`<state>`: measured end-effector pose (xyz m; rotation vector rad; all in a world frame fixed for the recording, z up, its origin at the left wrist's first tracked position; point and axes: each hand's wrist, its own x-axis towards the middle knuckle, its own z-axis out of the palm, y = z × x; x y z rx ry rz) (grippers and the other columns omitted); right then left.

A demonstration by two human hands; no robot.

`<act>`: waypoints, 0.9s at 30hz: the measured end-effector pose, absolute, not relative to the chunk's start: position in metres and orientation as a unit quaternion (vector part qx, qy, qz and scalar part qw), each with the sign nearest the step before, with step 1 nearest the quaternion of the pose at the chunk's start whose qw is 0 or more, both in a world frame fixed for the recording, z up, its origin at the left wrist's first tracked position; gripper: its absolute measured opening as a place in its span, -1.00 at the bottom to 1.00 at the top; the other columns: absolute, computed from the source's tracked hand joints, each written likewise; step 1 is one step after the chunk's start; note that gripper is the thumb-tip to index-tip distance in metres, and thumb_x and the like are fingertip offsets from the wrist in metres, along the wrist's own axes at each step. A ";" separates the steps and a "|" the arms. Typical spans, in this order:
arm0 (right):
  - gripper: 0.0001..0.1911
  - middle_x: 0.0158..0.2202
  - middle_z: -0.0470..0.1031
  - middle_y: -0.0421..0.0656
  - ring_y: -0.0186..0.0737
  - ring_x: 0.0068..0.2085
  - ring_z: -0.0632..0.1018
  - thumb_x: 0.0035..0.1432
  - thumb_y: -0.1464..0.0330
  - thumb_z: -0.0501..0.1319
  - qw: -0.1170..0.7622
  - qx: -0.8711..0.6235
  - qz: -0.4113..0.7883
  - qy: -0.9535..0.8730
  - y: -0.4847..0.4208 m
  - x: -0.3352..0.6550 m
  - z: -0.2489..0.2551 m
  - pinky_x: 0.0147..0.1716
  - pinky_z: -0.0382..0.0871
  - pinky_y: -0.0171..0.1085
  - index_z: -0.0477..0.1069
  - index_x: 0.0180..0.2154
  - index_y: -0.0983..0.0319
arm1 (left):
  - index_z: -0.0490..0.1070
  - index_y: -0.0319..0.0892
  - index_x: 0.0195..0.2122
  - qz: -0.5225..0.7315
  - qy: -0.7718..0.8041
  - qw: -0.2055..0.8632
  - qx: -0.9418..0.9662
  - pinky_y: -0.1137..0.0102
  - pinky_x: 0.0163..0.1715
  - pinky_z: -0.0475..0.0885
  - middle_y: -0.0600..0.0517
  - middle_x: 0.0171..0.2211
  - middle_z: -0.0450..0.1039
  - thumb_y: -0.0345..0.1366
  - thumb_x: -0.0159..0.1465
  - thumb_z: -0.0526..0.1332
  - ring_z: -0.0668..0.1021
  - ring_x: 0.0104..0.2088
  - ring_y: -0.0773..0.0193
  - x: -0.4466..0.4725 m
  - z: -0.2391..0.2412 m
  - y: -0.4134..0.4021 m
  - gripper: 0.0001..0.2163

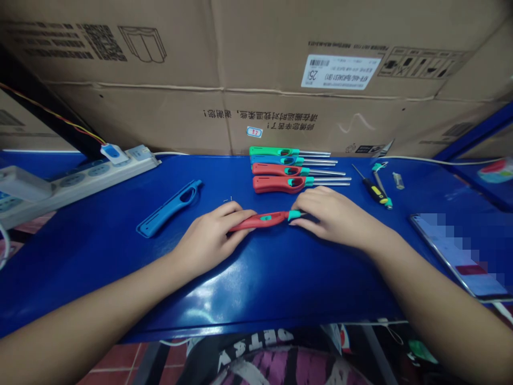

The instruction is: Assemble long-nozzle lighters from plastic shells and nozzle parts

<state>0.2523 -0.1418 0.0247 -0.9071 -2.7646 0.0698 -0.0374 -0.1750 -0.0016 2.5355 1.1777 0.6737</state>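
A red long-nosed gas lighter (pixel 258 221) with a green trigger and green collar lies level between my hands, just above the blue table. My left hand (pixel 216 235) is closed round the end of its red handle. At the collar and metal nozzle, my right hand (pixel 326 216) is closed, fingers and thumb pinching; most of the nozzle is hidden behind them. Beyond the hands, several finished-looking lighters lie in a row: a green lighter (pixel 268 151), a blue lighter (pixel 272 160) and red lighters (pixel 276 184). A blue lighter shell (pixel 170 208) without a nozzle lies left of my left hand.
At the right lie a black-and-yellow screwdriver (pixel 374 190), a nozzle piece with green ends (pixel 382 184) and a small clear part (pixel 398 181). A phone (pixel 460 262) sits farther right. A power strip (pixel 80 182) runs along the left; cardboard (pixel 168 115) stands behind.
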 end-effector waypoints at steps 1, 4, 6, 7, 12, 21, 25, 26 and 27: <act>-0.74 -0.25 0.56 -0.04 -0.09 -0.20 0.53 0.40 0.24 0.15 0.115 -0.300 0.002 -0.947 -0.142 0.252 0.024 -0.14 0.30 -0.15 0.50 -0.19 0.29 | 0.45 -0.11 0.13 0.230 0.401 0.139 0.876 0.36 -0.21 0.48 -0.04 -0.09 0.49 -0.29 0.43 0.15 0.59 -0.19 0.20 -0.037 -0.002 -0.176 -0.72; -0.66 -0.31 0.54 -0.04 -0.11 -0.25 0.49 0.45 0.26 0.06 0.118 -0.260 -0.046 -0.957 -0.145 0.248 0.019 -0.19 0.28 -0.17 0.51 -0.24 0.31 | 0.45 -0.16 0.12 0.225 0.371 0.138 0.890 0.36 -0.21 0.49 -0.04 -0.12 0.51 -0.31 0.44 0.14 0.59 -0.20 0.21 -0.038 -0.003 -0.177 -0.73; -0.64 -0.35 0.51 -0.05 -0.14 -0.30 0.45 0.45 0.27 0.05 0.122 -0.242 -0.068 -0.960 -0.147 0.245 0.015 -0.22 0.26 -0.19 0.51 -0.27 0.32 | 0.45 -0.21 0.09 0.228 0.350 0.112 0.902 0.36 -0.25 0.49 -0.05 -0.15 0.52 -0.33 0.44 0.13 0.59 -0.24 0.21 -0.038 -0.004 -0.178 -0.75; -0.64 -0.37 0.50 -0.07 -0.15 -0.32 0.43 0.45 0.28 0.05 0.127 -0.238 -0.075 -0.960 -0.147 0.243 0.014 -0.24 0.25 -0.20 0.50 -0.29 0.33 | 0.45 -0.23 0.08 0.232 0.341 0.095 0.906 0.37 -0.28 0.49 -0.06 -0.16 0.52 -0.34 0.44 0.12 0.59 -0.26 0.21 -0.039 -0.005 -0.178 -0.75; -0.67 -0.40 0.46 -0.08 -0.17 -0.36 0.38 0.44 0.32 0.06 0.154 -0.230 -0.062 -0.959 -0.150 0.242 0.011 -0.26 0.22 -0.22 0.48 -0.31 0.34 | 0.44 -0.29 0.06 0.254 0.321 0.062 0.910 0.39 -0.33 0.48 -0.08 -0.18 0.52 -0.37 0.43 0.12 0.58 -0.29 0.22 -0.039 -0.004 -0.182 -0.77; -0.67 -0.45 0.40 -0.12 -0.17 -0.39 0.34 0.41 0.32 0.07 0.108 -0.243 -0.059 -0.962 -0.156 0.238 0.010 -0.31 0.16 -0.20 0.42 -0.40 0.29 | 0.42 -0.28 0.06 0.225 0.312 0.027 0.923 0.35 -0.37 0.46 -0.05 -0.20 0.52 -0.40 0.43 0.12 0.57 -0.34 0.19 -0.038 -0.004 -0.186 -0.78; -0.76 -0.36 0.48 -0.11 -0.16 -0.32 0.44 0.39 0.32 0.12 0.053 -0.306 -0.033 -0.950 -0.153 0.237 0.014 -0.23 0.20 -0.20 0.43 -0.33 0.28 | 0.42 -0.20 0.07 0.173 0.357 0.086 0.914 0.33 -0.27 0.49 -0.04 -0.15 0.49 -0.31 0.45 0.12 0.57 -0.23 0.17 -0.034 -0.002 -0.179 -0.77; -0.77 -0.34 0.50 -0.11 -0.15 -0.29 0.46 0.39 0.30 0.14 0.041 -0.324 -0.031 -0.945 -0.152 0.237 0.015 -0.22 0.21 -0.20 0.43 -0.31 0.27 | 0.40 -0.19 0.09 0.163 0.367 0.095 0.911 0.30 -0.20 0.50 -0.06 -0.11 0.48 -0.27 0.45 0.13 0.57 -0.17 0.14 -0.033 -0.001 -0.177 -0.75; -0.79 -0.31 0.51 -0.11 -0.13 -0.26 0.48 0.38 0.29 0.16 0.030 -0.340 -0.030 -0.940 -0.151 0.238 0.017 -0.21 0.21 -0.19 0.43 -0.30 0.26 | 0.39 -0.18 0.12 0.157 0.374 0.097 0.909 0.26 -0.14 0.50 -0.07 -0.07 0.47 -0.24 0.45 0.14 0.55 -0.11 0.11 -0.032 0.000 -0.176 -0.72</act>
